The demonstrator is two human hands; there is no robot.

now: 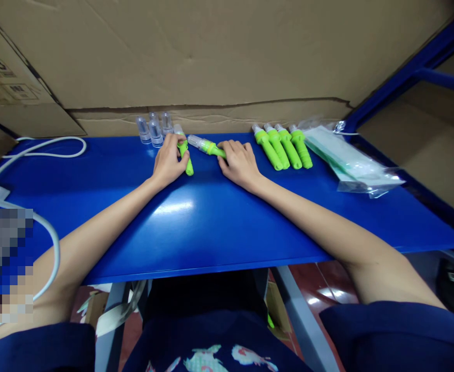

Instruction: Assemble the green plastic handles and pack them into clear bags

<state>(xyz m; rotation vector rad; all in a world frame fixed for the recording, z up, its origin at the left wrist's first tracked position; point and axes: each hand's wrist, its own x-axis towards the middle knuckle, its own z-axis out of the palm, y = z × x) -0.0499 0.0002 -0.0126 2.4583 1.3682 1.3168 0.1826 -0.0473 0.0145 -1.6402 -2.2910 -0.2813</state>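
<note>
Green pens, six, one in left hand, one under right hand

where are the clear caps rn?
Head view: the clear caps stand at the back edge of the blue table, against the cardboard, left of centre, just beyond the fingertips of the left hand, which holds a green pen.

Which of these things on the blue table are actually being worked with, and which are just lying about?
In use: left hand gripping a green tube; right hand on a second green tube; probably also the clear caps and four green tubes nearby.
Lying about: plastic bags; white cable; cardboard.
</note>
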